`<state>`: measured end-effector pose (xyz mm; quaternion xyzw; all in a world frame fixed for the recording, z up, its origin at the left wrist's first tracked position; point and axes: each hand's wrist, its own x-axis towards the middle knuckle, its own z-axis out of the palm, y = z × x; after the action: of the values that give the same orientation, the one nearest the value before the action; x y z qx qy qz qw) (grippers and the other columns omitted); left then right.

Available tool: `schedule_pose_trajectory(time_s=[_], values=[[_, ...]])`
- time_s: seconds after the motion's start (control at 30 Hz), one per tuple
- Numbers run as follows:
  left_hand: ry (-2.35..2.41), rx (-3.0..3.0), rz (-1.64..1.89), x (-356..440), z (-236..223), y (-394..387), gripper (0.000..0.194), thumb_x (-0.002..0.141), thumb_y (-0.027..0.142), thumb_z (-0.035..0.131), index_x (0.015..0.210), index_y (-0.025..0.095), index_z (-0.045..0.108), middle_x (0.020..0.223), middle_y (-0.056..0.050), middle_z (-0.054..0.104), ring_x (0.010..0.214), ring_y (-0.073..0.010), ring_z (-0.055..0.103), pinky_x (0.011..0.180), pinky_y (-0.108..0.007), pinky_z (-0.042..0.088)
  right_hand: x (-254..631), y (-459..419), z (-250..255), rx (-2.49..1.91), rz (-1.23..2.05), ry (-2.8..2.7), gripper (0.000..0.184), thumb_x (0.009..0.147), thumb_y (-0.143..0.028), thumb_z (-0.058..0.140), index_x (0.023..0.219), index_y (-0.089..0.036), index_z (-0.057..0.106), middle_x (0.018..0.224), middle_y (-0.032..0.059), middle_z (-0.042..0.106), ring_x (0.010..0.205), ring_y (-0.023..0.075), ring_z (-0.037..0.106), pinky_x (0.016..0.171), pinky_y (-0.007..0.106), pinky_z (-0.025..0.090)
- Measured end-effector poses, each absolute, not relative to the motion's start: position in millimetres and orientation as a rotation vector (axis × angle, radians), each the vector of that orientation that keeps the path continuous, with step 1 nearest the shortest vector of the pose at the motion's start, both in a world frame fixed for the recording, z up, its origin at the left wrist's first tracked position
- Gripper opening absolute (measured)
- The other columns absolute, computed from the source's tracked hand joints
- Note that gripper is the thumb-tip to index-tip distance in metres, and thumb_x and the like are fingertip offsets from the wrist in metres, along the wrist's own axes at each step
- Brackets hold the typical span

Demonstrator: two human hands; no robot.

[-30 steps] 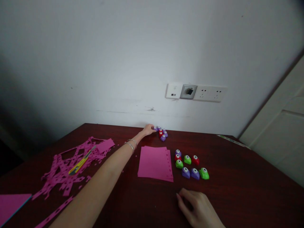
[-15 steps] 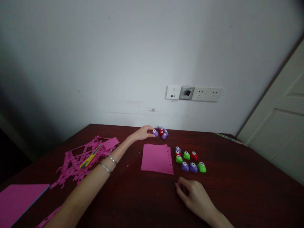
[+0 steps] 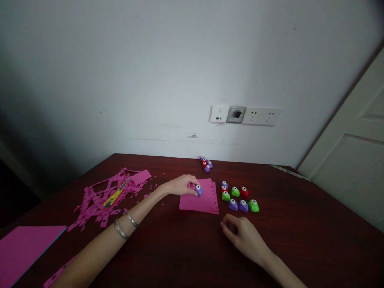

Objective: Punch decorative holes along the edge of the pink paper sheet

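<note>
My left hand (image 3: 180, 186) is closed round a small purple paper punch (image 3: 198, 190), held over the top edge of a stack of pink sheets (image 3: 200, 202) in the middle of the dark wooden table (image 3: 300, 240). My right hand (image 3: 244, 236) rests on the table just in front of the stack, fingers loosely curled, nothing visible in them. Right of the sheets lies a cluster of several punches (image 3: 238, 198) in purple, green and red. A smaller group of punches (image 3: 205, 164) sits at the far edge by the wall.
A heap of pink paper offcuts (image 3: 102, 196) with a yellow utility knife (image 3: 115, 194) on it lies at the left. Another pink sheet (image 3: 24, 250) sits at the near left corner. Wall sockets (image 3: 244, 115) are above the table; a door (image 3: 354, 160) stands at the right.
My left hand took a purple punch from the far group by the wall and drew it back over the pink sheets. My right hand barely shifted.
</note>
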<state>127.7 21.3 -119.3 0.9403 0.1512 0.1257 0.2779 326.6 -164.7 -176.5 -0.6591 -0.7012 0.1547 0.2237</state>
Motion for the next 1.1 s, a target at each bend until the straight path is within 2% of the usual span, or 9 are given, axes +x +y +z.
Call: schedule_pose_trajectory(time_s=[0.17,0.3,0.47,0.73,0.83,1.1], values=[[0.324,2.506,0.318,133,-116,10,0.024,0.073,0.032,0.065,0.095,0.022,0.066,0.091,-0.002,0.064,0.083,-0.0145,0.053,0.075,-0.027,0.037,321,-149,-160,-1.707,0.455,-1.825,0.016,0.081,-0.030,0.047,0.086,-0.019,0.056,0.063,-0.0012,0.060,0.056,0.0127,0.053,0.053,0.023,0.036],[0.246,2.471,0.269,136,-112,-2,0.017,0.077,0.029,0.061,0.092,0.024,0.067,0.092,-0.001,0.065,0.088,-0.0151,0.054,0.081,-0.029,0.037,313,-135,-149,-1.672,0.374,-1.825,0.023,0.077,-0.030,0.052,0.097,-0.017,0.056,0.070,0.0007,0.061,0.060,0.0139,0.054,0.055,0.024,0.039],[0.249,2.484,0.261,138,-111,-9,0.016,0.076,0.029,0.061,0.090,0.024,0.067,0.090,-0.001,0.065,0.087,-0.0158,0.054,0.080,-0.030,0.038,305,-128,-144,-1.693,0.317,-1.857,0.026,0.073,-0.035,0.059,0.091,-0.017,0.059,0.077,0.0030,0.063,0.064,0.0149,0.056,0.055,0.024,0.039],[0.249,2.499,0.248,143,-122,-7,0.017,0.073,0.023,0.065,0.090,0.022,0.066,0.087,-0.002,0.062,0.085,-0.0151,0.053,0.076,-0.027,0.039,294,-130,-142,-1.827,0.130,-1.900,0.015,0.075,-0.031,0.054,0.071,-0.017,0.059,0.068,0.0032,0.062,0.060,0.0145,0.056,0.052,0.023,0.033],[0.223,2.499,0.240,144,-122,-7,0.016,0.074,0.022,0.064,0.090,0.021,0.066,0.086,-0.002,0.062,0.084,-0.0146,0.053,0.076,-0.027,0.039,290,-130,-140,-1.863,0.118,-1.924,0.014,0.074,-0.029,0.054,0.069,-0.016,0.059,0.067,0.0044,0.063,0.059,0.0148,0.056,0.052,0.024,0.032],[0.263,2.401,0.183,139,-116,2,0.038,0.072,0.028,0.065,0.110,0.021,0.060,0.105,-0.005,0.063,0.092,-0.0167,0.056,0.080,-0.028,0.041,290,-128,-136,-1.770,0.353,-1.996,0.020,0.078,-0.026,0.049,0.066,-0.016,0.062,0.060,0.0027,0.063,0.053,0.0133,0.055,0.050,0.023,0.031]])
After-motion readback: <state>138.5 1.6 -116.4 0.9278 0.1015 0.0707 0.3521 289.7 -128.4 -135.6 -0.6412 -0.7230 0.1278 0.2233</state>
